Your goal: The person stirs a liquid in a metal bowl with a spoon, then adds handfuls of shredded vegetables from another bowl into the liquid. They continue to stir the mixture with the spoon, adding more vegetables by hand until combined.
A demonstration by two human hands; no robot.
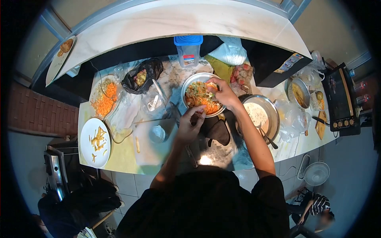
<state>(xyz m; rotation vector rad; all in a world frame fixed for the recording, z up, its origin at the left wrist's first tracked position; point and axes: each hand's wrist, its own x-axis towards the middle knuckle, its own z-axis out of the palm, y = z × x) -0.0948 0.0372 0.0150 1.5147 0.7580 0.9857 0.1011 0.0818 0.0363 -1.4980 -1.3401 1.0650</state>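
A round metal bowl [185, 88] holds a mix of shredded orange carrot and green vegetable [198, 95]. My right hand [223, 94] reaches over its right side, fingers curled down into the shreds with some orange showing between them. At the bowl's front rim is my left hand [189, 123], its thumb and fingers bent together; whatever they hold, if anything, is too small to name. A dark brown cloth-like piece [219, 133] lies just in front of the bowl. To the right stands a larger metal pot [274, 113] with creamy white liquid and a ladle [266, 135].
Left are a plate of cut strips [104, 152], shredded carrot [104, 104] and a black bag [152, 69]. Behind stands a blue-lidded container [188, 53]. Plastic bags [291, 119], a metal strainer [293, 97] and a toaster oven [342, 99] are right. Other people sit low on both sides.
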